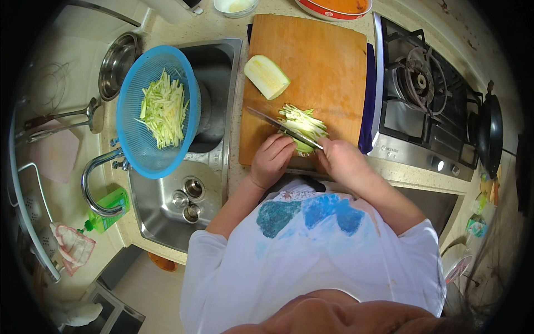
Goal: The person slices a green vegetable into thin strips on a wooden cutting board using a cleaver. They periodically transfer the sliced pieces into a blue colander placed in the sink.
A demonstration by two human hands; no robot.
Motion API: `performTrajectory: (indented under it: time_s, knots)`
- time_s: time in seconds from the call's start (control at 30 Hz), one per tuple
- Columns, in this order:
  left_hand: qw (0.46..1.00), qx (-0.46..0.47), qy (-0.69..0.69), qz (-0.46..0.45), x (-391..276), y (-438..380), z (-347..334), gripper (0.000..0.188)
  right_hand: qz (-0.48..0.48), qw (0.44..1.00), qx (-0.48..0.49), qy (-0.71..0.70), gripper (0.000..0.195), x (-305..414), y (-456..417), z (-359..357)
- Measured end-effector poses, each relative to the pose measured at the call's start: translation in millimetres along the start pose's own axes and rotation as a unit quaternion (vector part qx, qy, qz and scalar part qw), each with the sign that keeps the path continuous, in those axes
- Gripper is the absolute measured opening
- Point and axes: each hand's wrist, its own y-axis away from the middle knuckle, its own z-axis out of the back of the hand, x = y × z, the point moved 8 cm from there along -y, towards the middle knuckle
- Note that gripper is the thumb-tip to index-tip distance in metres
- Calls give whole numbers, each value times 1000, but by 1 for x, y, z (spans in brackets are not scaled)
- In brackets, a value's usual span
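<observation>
My right hand (343, 158) grips a kitchen knife (283, 127), whose blade slants up and left across the wooden cutting board (325, 62). Under my left hand (273, 158), whose fingers are curled, lie green-edged squash slices (303, 146) close against the blade. On the blade's far side sits a small heap of pale green shreds (303, 119). Farther up the board rests a halved pale green squash (268, 77), cut face up. To the left, a blue plastic colander (158, 165) holds a larger pile of shreds (163, 112).
The colander stands over a double steel sink (167, 204) with a curved faucet (89, 179). Green dish soap (110, 208) lies beside it. At the right is a gas stove (417, 83) with a black wok (490, 129) beyond. Behind the board are a red-rimmed bowl (333, 14) and a glass bowl (236, 7).
</observation>
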Motion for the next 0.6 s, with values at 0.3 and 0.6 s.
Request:
performTrajectory:
  time_s: [0.3, 0.6]
  knots:
    - [1000, -7, 3, -2, 0, 1, 1, 18, -41, 998, 37, 11, 12, 2, 6, 1]
    - [1000, -7, -3, -2, 1, 7, -1, 18, -26, 999, 47, -9, 14, 6, 12, 8]
